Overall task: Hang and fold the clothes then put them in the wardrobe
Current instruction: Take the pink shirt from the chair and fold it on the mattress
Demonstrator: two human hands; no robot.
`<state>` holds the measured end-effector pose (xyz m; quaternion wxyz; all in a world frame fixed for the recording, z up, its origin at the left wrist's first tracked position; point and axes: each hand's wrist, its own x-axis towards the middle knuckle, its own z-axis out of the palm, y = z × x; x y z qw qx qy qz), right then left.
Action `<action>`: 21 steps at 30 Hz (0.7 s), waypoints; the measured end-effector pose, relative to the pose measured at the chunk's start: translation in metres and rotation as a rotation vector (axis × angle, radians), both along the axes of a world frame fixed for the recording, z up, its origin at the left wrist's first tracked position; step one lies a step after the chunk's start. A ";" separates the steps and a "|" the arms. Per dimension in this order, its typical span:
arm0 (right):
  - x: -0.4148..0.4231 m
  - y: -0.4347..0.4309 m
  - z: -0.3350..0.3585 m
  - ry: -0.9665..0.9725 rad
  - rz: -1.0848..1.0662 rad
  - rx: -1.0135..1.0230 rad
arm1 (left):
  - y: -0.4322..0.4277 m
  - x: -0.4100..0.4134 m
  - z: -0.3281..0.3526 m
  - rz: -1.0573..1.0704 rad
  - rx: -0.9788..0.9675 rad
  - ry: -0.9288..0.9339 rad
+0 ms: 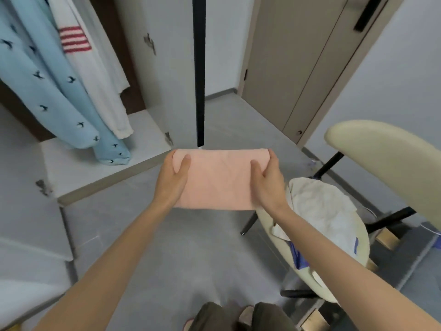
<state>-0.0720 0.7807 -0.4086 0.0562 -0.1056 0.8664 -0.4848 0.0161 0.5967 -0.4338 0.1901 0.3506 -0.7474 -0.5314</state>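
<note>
Gripping the folded pink cloth (216, 180) at its two short ends, the left hand (171, 180) and right hand (269, 181) each lay a thumb on top and wrap round the edge. The cloth is held off the floor at mid-frame, its long axis running side to side. The open wardrobe (95, 168) lies toward the upper left, nearer the left hand, so the carry probably swings that way. White clothes (319, 206) wait on the chair (381, 151) at right.

A home bedroom: open wardrobe (152, 68) with hanging pyjamas (47, 91), padded chair (381, 163).
</note>
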 end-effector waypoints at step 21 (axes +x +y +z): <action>-0.007 -0.213 0.341 0.148 0.429 -0.342 | -0.187 0.063 0.369 0.276 -0.333 0.259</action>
